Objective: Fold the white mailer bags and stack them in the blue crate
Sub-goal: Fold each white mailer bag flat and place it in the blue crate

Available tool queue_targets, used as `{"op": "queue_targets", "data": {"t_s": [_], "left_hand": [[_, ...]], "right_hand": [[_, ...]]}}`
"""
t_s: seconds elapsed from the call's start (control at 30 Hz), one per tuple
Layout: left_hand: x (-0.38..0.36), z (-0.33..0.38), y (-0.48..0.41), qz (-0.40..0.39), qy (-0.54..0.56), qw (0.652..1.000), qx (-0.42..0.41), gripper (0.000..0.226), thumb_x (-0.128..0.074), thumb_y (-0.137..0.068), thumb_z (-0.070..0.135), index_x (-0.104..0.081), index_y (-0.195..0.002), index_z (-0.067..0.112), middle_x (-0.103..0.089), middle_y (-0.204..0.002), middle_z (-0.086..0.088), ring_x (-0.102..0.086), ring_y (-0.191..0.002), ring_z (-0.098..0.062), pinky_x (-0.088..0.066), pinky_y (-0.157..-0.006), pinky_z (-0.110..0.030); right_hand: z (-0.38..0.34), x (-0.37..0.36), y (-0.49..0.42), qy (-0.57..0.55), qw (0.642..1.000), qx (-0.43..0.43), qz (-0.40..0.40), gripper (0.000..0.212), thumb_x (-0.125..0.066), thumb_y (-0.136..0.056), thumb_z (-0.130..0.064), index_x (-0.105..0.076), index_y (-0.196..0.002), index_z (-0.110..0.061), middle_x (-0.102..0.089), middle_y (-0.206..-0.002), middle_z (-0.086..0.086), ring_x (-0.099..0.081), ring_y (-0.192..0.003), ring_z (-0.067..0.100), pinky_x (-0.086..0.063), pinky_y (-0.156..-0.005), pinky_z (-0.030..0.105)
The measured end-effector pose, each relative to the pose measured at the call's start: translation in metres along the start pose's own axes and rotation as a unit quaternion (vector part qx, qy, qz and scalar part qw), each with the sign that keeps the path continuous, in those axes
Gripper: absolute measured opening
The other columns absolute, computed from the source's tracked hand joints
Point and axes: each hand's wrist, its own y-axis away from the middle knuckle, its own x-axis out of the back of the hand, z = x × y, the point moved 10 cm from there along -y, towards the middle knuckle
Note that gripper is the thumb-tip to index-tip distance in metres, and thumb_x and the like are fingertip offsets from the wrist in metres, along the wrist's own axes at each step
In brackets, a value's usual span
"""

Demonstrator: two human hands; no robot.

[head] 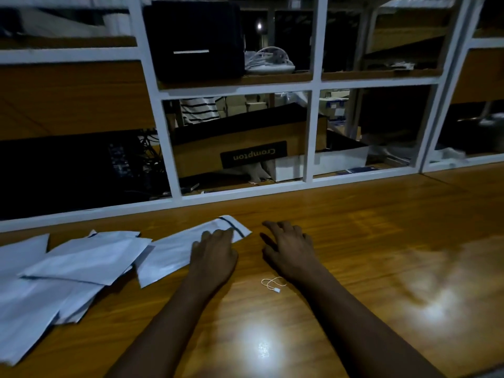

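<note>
Left hand point(214, 249): my left hand lies palm down on the single mailer bag, fingers straight and together. It presses the bag flat and does not grip it.
Right hand point(289, 248): my right hand is free and holds nothing. Its fingers are spread and loosely bent, with the tips on the bare desk just to the right of the bag.
Mailer bag point(174, 252): white, lying flat on the desk and angled, with its dark-striped end pointing away from me and to the right. My left hand covers its right part.
Pile of mailer bags point(81, 260): more white bags lie loose and overlapping to my left, fanned out unevenly. The nearest one reaches the single bag's left edge, but I cannot tell whether they overlap.
Desk point(381, 241): glossy brown wood with bright glare patches near me.
String loop point(272, 284): a small white loop with a tag lies on the desk between my forearms, touching neither.
Shelf rack point(313, 132): a white frame stands along the far edge of the desk.
Cardboard box point(245, 151): sits in the lower middle bay of the rack, its "Crompton" label upside down.
Black box point(193, 39): sits on the shelf above the cardboard box.
</note>
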Motion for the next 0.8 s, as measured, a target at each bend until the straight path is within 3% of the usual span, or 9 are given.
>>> {"op": "queue_targets", "data": {"t_s": [0.1,0.2,0.27,0.37,0.47,0.53,0.63,0.8], "left_hand": [[0.014,0.004,0.000,0.050,0.051,0.997,-0.020,0.049,-0.053,-0.094,0.024,-0.048,-0.143,0.025,-0.050,-0.145,-0.004,-0.043,-0.132,-0.027,-0.037,-0.105,-0.044],[-0.007,-0.018,0.003,-0.050,-0.034,0.996,0.063,0.056,-0.042,-0.098,0.041,-0.028,-0.152,0.032,-0.026,-0.158,-0.007,-0.025,-0.142,-0.038,-0.022,-0.113,-0.053],[-0.020,-0.022,0.007,-0.106,-0.051,0.990,0.077,0.057,-0.035,-0.101,0.046,-0.021,-0.154,0.030,-0.020,-0.161,-0.007,-0.020,-0.144,-0.040,-0.019,-0.114,-0.057],[-0.003,0.002,0.006,-0.025,0.069,0.997,0.027,0.054,-0.046,-0.099,0.041,-0.038,-0.150,0.022,-0.041,-0.152,-0.006,-0.038,-0.136,-0.030,-0.034,-0.109,-0.044],[0.014,0.026,0.007,0.038,0.197,0.979,-0.018,0.046,-0.058,-0.096,0.024,-0.051,-0.142,0.020,-0.053,-0.143,-0.004,-0.049,-0.126,-0.021,-0.041,-0.102,-0.032],[0.008,0.030,0.008,0.024,0.118,0.992,-0.022,0.051,-0.056,-0.098,0.030,-0.044,-0.147,0.023,-0.047,-0.149,-0.002,-0.043,-0.133,-0.023,-0.036,-0.109,-0.036],[-0.022,0.016,0.009,-0.085,-0.022,0.996,0.014,0.058,-0.035,-0.103,0.048,-0.020,-0.156,0.031,-0.022,-0.162,-0.004,-0.021,-0.146,-0.032,-0.015,-0.119,-0.047],[-0.030,0.040,0.006,-0.122,0.037,0.989,-0.070,0.053,-0.033,-0.105,0.043,-0.021,-0.156,0.032,-0.023,-0.163,0.003,-0.020,-0.148,-0.023,-0.014,-0.122,-0.043]], "right_hand": [[0.003,0.003,0.003,-0.008,1.000,-0.007,0.007,0.057,-0.048,-0.099,-0.043,-0.029,-0.152,-0.036,-0.038,-0.152,0.004,-0.035,-0.137,0.028,-0.032,-0.108,0.048],[0.003,0.005,0.006,-0.013,1.000,-0.013,0.003,0.057,-0.049,-0.098,-0.043,-0.030,-0.152,-0.035,-0.037,-0.153,0.003,-0.034,-0.138,0.028,-0.030,-0.109,0.048],[0.003,0.007,0.008,-0.021,1.000,-0.012,0.005,0.057,-0.049,-0.097,-0.042,-0.032,-0.151,-0.034,-0.037,-0.153,0.003,-0.035,-0.138,0.027,-0.030,-0.109,0.048],[0.001,0.009,0.011,-0.027,0.999,0.004,0.023,0.052,-0.047,-0.099,-0.040,-0.035,-0.148,-0.030,-0.042,-0.149,0.004,-0.040,-0.133,0.026,-0.035,-0.106,0.045],[-0.001,0.014,0.011,-0.012,0.999,0.025,0.039,0.048,-0.040,-0.103,-0.041,-0.036,-0.149,-0.029,-0.042,-0.152,0.004,-0.039,-0.136,0.023,-0.036,-0.108,0.043],[-0.003,0.009,0.011,0.013,0.999,0.039,0.013,0.049,-0.038,-0.102,-0.044,-0.034,-0.150,-0.033,-0.033,-0.159,0.002,-0.030,-0.144,0.023,-0.029,-0.115,0.048],[-0.002,-0.008,0.014,0.081,0.994,0.043,-0.056,0.051,-0.035,-0.100,-0.050,-0.032,-0.149,-0.037,-0.029,-0.160,0.003,-0.024,-0.146,0.027,-0.025,-0.112,0.058],[0.005,0.014,0.020,0.151,0.988,-0.019,0.008,0.049,-0.032,-0.099,-0.056,-0.050,-0.132,-0.024,-0.049,-0.139,0.011,-0.042,-0.128,0.035,-0.036,-0.099,0.046]]}}
